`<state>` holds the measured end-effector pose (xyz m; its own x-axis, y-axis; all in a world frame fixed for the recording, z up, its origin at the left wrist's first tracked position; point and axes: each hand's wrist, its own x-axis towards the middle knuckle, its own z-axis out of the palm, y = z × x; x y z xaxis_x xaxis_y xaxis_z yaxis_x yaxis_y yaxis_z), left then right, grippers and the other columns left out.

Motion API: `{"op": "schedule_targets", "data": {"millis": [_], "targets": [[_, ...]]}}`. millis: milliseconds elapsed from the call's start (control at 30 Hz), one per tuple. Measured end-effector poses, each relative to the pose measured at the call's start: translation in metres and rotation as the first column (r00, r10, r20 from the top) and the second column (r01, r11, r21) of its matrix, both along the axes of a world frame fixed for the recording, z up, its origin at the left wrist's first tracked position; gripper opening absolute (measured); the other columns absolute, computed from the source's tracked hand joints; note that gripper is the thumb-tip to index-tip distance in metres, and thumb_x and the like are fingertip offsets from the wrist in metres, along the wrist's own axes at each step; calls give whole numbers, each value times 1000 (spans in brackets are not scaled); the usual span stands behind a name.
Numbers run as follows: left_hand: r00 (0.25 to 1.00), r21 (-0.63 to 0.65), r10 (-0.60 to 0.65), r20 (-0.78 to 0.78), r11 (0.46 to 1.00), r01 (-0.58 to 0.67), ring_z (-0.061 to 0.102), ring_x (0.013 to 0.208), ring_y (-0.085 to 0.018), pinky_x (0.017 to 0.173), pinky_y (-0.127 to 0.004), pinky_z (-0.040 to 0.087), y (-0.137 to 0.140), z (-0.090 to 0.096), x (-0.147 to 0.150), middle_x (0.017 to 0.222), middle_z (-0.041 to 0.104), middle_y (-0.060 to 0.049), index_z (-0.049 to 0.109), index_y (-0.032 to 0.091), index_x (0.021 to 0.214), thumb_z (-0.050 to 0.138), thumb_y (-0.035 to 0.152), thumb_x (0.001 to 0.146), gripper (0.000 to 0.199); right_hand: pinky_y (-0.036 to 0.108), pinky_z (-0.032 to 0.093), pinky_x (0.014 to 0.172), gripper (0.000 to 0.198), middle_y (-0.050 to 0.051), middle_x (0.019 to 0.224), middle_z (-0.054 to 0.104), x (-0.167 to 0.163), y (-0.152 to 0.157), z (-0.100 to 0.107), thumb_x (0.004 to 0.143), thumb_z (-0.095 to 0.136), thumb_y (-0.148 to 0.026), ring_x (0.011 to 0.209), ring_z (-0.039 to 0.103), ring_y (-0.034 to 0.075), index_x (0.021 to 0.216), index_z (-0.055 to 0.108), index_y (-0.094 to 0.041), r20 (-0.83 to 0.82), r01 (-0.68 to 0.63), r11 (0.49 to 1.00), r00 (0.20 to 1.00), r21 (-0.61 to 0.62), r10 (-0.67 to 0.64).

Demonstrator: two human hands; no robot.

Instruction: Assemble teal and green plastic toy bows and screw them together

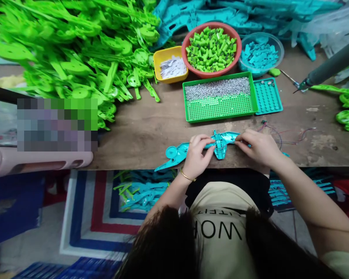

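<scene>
In the head view, the teal part [220,150] lies along the bench's [151,124] front edge, L tip right at it. L hand [198,154] grips it nr the middle; R hand [258,147] pinches at its R end, can't tell if on part or wire. Room to move L of the green tray [221,118], narrow strip btwn tray & hands. Tray: sm. metal pcs [218,89]. Red bowl [213,74]: green pcs [212,50]. Yellow tub [172,80]: white pcs [173,66]. Shirt [221,195] lettering's part-hidden.
</scene>
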<state>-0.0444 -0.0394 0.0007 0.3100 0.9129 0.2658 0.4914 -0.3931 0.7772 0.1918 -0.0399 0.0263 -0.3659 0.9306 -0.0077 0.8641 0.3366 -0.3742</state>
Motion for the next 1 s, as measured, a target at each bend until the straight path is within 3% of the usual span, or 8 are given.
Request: {"op": "schedule_targets", "data": {"millis": [233, 367, 467, 700, 867, 1000], "targets": [[997, 60, 38, -73, 998, -34, 58, 100, -19, 92, -38, 48, -1, -8, -5, 100, 64, -6, 67, 19, 95, 60, 21, 90, 10, 32, 22, 58, 28, 5, 73, 61, -2, 1, 8, 97, 43, -27, 67, 50, 16, 84, 66, -18, 347, -158, 961, 935, 229, 71], [997, 81, 34, -73, 996, -28, 58, 101, -20, 93, -39, 48, -2, -8, -1, 101, 65, -6, 67, 19, 95, 58, 17, 89, 11, 32, 24, 62, 24, 5, 72, 60, -12, 2, 20, 94, 43, -17, 69, 48, 17, 84, 65, -16, 370, -318, 914, 905, 254, 212], [997, 94, 30, -77, 995, -23, 57, 101, -20, 94, -40, 48, -1, -9, -1, 101, 65, -6, 67, 18, 96, 57, 14, 88, 14, 32, 25, 62, 23, 5, 75, 62, -20, 3, 24, 93, 44, -14, 71, 49, 17, 85, 65, -16, 358, -368, 892, 896, 262, 264], [998, 85, 38, -57, 996, -33, 58, 101, -20, 93, -39, 49, 0, -12, -2, 101, 64, -7, 67, 18, 96, 57, 14, 89, 13, 27, 28, 59, 29, 3, 73, 63, -25, 2, 7, 97, 45, -32, 65, 54, 13, 84, 66, -17, 165, -153, 953, 980, 263, 112], [998, 38, 34, -44, 999, -32, 60, 101, -19, 92, -38, 50, 2, -13, -5, 101, 65, -6, 67, 19, 96, 58, 16, 89, 12, 25, 32, 60, 25, 2, 74, 66, -25, -6, 1, 94, 49, -30, 68, 59, 12, 81, 65, -17, 39, -63, 974, 998, 218, 56], [999, 16, 44, -22, 999, -43, 61, 101, -19, 92, -37, 50, 3, -14, -7, 101, 65, -6, 67, 19, 96, 58, 16, 89, 11, 25, 32, 59, 24, 2, 73, 65, -22, -6, -4, 92, 52, -34, 66, 59, 13, 81, 66, -18, -16, 67, 992, 998, 104, -66]]}}
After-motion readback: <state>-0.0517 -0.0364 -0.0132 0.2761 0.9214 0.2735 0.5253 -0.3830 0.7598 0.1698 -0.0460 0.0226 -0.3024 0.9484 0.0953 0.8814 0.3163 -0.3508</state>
